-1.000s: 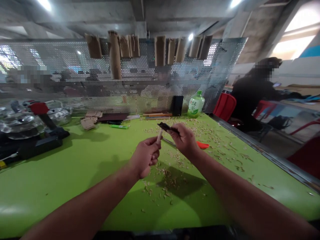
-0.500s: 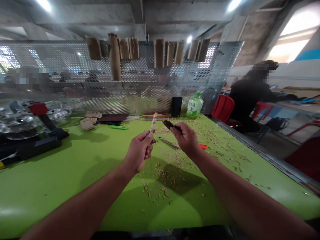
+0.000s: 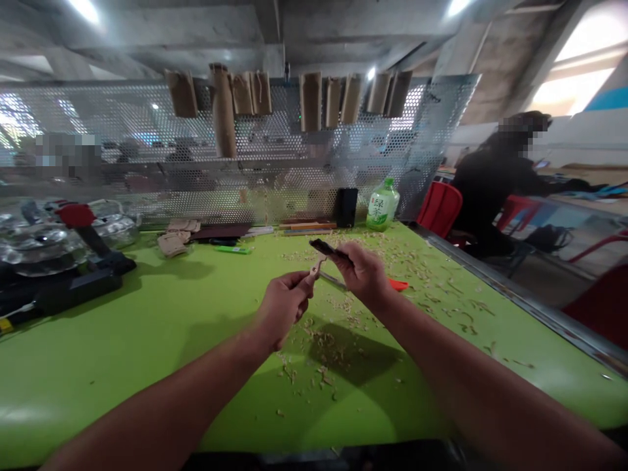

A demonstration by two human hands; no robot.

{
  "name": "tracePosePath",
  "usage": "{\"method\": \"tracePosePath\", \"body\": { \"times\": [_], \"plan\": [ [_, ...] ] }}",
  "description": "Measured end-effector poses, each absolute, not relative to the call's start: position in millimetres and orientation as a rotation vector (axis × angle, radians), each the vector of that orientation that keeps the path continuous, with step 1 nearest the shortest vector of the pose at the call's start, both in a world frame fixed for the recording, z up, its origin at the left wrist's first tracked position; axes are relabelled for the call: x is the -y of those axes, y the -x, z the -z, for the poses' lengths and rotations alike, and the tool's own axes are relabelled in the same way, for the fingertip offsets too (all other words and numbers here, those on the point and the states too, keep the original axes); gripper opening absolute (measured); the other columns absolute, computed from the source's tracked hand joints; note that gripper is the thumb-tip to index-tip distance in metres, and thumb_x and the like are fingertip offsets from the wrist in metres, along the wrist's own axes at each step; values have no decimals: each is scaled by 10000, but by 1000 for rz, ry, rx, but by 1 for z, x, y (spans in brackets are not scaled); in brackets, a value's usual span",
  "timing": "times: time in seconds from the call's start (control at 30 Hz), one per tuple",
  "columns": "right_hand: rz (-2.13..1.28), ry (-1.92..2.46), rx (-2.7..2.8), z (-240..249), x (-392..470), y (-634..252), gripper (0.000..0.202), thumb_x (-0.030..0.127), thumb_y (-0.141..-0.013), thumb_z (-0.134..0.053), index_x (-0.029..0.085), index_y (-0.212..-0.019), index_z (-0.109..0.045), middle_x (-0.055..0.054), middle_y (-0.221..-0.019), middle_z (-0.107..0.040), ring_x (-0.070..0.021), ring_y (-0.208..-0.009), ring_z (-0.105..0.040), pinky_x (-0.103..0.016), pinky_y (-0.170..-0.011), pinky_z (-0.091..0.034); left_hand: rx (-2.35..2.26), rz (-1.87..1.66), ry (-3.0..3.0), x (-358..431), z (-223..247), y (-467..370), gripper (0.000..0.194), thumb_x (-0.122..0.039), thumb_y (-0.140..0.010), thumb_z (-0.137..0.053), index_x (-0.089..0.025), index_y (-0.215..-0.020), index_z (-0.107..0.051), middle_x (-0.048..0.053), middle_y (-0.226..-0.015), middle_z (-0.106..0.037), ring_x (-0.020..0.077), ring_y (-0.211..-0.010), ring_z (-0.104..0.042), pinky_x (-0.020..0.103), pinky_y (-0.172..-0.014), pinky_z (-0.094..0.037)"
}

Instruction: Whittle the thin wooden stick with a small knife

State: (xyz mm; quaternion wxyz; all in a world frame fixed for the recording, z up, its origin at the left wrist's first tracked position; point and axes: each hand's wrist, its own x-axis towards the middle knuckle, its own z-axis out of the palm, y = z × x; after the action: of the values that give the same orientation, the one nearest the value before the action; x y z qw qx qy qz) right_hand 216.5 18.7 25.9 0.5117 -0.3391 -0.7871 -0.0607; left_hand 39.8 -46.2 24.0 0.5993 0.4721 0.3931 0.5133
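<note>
A slim, pale piece of carved wood [image 3: 316, 267] is pinched in my left hand [image 3: 287, 304], its free end pointing up and right. My right hand [image 3: 362, 271] is closed round a dark, flat knife [image 3: 324, 247], which points left above the wood. The two hands are close together over the green table [image 3: 161, 366]. Whether the knife's edge touches the wood, I cannot tell. Behind them lies a thin metal tool [image 3: 332, 280], partly hidden by the right hand. An orange object [image 3: 398, 284] shows beyond the right wrist.
Wood shavings [image 3: 321, 340] litter the tabletop. A green-labelled bottle [image 3: 383, 206] stands by the perforated screen [image 3: 275, 170]. At left are a red-and-black tool [image 3: 88, 229] and wooden pieces [image 3: 173, 243]; a green cutter [image 3: 232, 250] lies nearby. A person [image 3: 490, 183] sits at right.
The wood in my left hand has tipped from upright toward the right, nearer the knife. My left hand has shifted slightly right; the knife now lies flatter and a little further left.
</note>
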Motion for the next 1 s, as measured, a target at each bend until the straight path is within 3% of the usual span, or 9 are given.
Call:
{"method": "tracePosePath", "body": {
  "times": [0.23, 0.43, 0.53, 0.67, 0.8, 0.9, 1.0],
  "plan": [
    [219, 844, 1973, -25, -25, -228, 249, 382, -925, -484, 213, -758, -557, 1, -612, -533, -125, -536, -440, -264, -527, -296, -780, -1127, -1041, 39, -23, -30, 286, -402, -809, -665, -141, -924, -643, -60, -624, -446, 5, -387, -269, 158, -339, -160],
    [108, 847, 1826, -25, -30, -233, 184, 354, -899, -523, 206, -793, -552, 14, -643, -537, -123, -560, -474, -249, -544, -349, -808, -1299, -1083, 33, -27, -28, 298, -398, -756, -714, -164, -882, -580, -28, -735, -570, 59, -481, -515, 184, -402, -407],
    [88, 796, 1814, -26, -25, -229, 159, 345, -897, -533, 208, -819, -555, 9, -668, -557, -124, -575, -487, -253, -558, -372, -813, -1253, -1113, 35, -27, -31, 305, -408, -758, -708, -179, -872, -541, 11, -841, -645, 93, -518, -580, 227, -428, -465],
    [59, 744, 1867, -27, -14, -219, 143, 340, -910, -528, 209, -867, -564, 8, -672, -579, -121, -581, -499, -250, -560, -381, -846, -1302, -1193, 38, -24, -35, 281, -382, -767, -704, -163, -905, -595, 3, -765, -633, 58, -429, -488, 205, -377, -398],
    [37, 728, 1931, -24, -7, -212, 126, 327, -921, -527, 211, -929, -575, 5, -698, -598, -121, -603, -523, -248, -575, -383, -916, -1301, -1235, 40, -22, -39, 283, -359, -768, -705, -148, -950, -658, -57, -605, -481, 42, -394, -379, 193, -345, -330],
    [50, 770, 1936, -22, -5, -209, 134, 327, -930, -516, 210, -930, -581, 3, -694, -594, -123, -602, -522, -249, -573, -367, -869, -1246, -1205, 43, -23, -41, 289, -370, -782, -691, -170, -986, -649, -83, -563, -376, 41, -391, -329, 180, -337, -278],
    [91, 795, 1956, -21, -4, -206, 151, 309, -938, -496, 203, -868, -577, 8, -655, -568, -118, -580, -501, -247, -562, -341, -787, -1187, -1129, 45, -25, -41, 234, -365, -781, -695, -181, -897, -609, -86, -573, -354, 27, -387, -288, 167, -338, -200]
  ]
}}
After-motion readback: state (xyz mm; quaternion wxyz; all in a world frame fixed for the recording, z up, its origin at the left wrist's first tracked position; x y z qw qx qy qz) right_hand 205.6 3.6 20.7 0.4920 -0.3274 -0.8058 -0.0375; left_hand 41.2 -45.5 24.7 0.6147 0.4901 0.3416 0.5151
